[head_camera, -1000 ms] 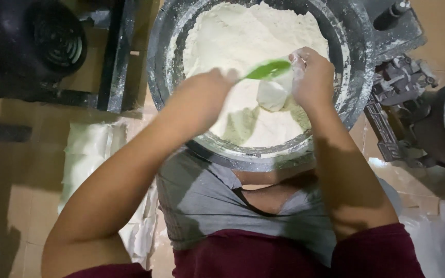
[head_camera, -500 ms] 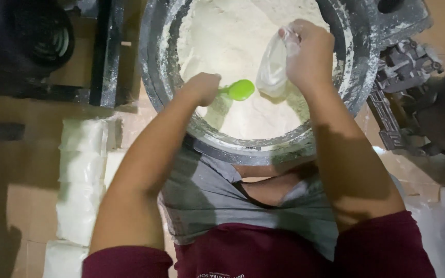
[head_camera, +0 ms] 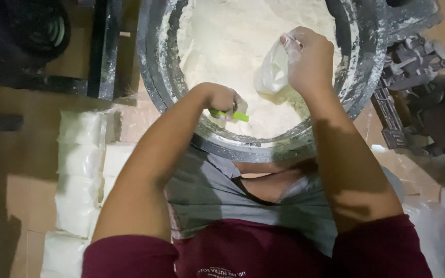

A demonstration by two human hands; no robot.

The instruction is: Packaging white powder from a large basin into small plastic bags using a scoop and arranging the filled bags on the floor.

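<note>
While heaped, powdery flour (head_camera: 243, 46) fills the round, dusted metal mixing bowl (head_camera: 153, 77), left hand (head_camera: 221, 99) fists a green plastic scoop (head_camera: 231, 115) near the front rim; right hand (head_camera: 310, 59) pinches a thin, crumpled plastic bag (head_camera: 271, 72) mid-bowl. Stacked white sacks (head_camera: 78, 170) crowd the floor leftward.

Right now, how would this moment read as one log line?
left hand: grips green plastic scoop | right hand: holds clear plastic bag | both over flour-filled round metal bowl

I see white filled bags (head_camera: 81, 175) stacked on the tile floor (head_camera: 19, 190) at left — dark machine (head_camera: 21, 36) top left, grey metal mechanism (head_camera: 408, 87) at right.
</note>
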